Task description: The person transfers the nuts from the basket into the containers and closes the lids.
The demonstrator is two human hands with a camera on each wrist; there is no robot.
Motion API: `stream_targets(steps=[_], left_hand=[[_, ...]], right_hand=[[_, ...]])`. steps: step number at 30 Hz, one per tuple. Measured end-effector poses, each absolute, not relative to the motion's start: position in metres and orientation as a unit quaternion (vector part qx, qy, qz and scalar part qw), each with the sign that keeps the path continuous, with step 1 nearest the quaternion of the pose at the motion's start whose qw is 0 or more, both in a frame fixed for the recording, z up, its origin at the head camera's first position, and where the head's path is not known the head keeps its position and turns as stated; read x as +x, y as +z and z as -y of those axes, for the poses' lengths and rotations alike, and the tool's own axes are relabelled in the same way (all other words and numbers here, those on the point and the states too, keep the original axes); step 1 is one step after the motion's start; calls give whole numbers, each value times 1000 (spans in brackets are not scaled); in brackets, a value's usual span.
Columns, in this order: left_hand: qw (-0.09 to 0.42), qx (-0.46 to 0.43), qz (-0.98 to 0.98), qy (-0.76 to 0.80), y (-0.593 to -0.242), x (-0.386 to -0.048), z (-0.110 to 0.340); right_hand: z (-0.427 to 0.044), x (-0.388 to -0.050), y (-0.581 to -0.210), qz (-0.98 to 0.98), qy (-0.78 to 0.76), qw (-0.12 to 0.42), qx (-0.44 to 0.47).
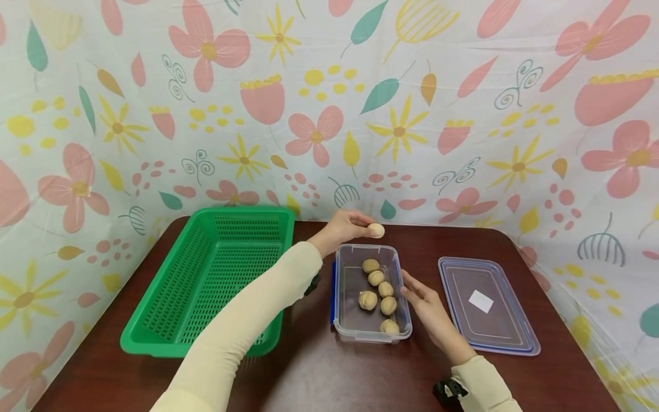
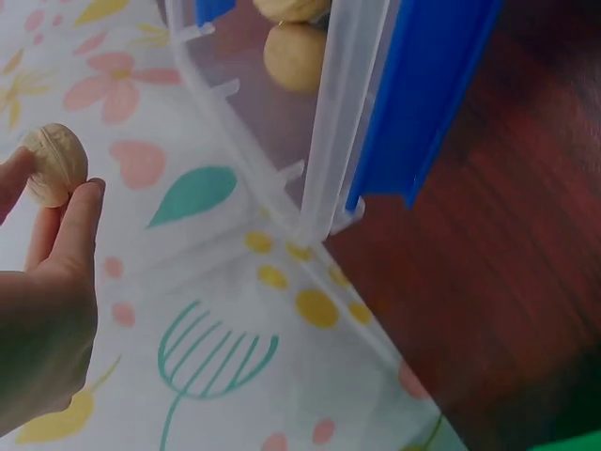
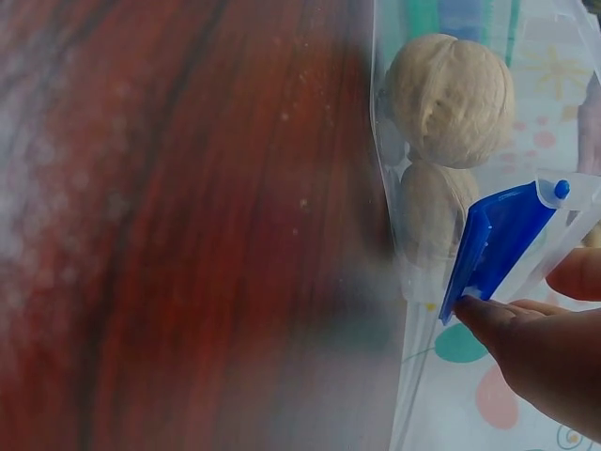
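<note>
My left hand pinches a walnut between thumb and fingers, above the far edge of a clear plastic container. The left wrist view shows that same walnut apart from the container's corner. Several walnuts lie inside the container, most toward its right side. At the right wall my right hand holds the container's edge. In the right wrist view its fingertips touch a blue latch that hangs out from the rim, with the thumb close to the wall.
A green slotted plastic basket stands on the left of the dark wooden table. The container's lid, with a white square label, lies on the right. A flowered cloth hangs behind the table.
</note>
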State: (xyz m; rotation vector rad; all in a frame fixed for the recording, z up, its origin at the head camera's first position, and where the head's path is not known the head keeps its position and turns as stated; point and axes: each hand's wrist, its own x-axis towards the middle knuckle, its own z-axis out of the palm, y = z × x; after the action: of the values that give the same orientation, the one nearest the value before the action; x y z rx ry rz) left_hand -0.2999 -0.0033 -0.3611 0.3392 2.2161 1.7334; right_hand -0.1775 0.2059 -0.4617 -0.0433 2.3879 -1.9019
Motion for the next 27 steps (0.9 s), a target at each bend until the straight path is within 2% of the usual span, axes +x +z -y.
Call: stream_targets(steps=[12, 27], left_hand=[[162, 82, -796, 578, -396, -293, -26], [153, 72, -821, 546, -418, -283, -38]], right_hand=[[-205, -176, -459, -776, -629, 42, -9], [-204, -176, -458, -776, -629, 45, -6]])
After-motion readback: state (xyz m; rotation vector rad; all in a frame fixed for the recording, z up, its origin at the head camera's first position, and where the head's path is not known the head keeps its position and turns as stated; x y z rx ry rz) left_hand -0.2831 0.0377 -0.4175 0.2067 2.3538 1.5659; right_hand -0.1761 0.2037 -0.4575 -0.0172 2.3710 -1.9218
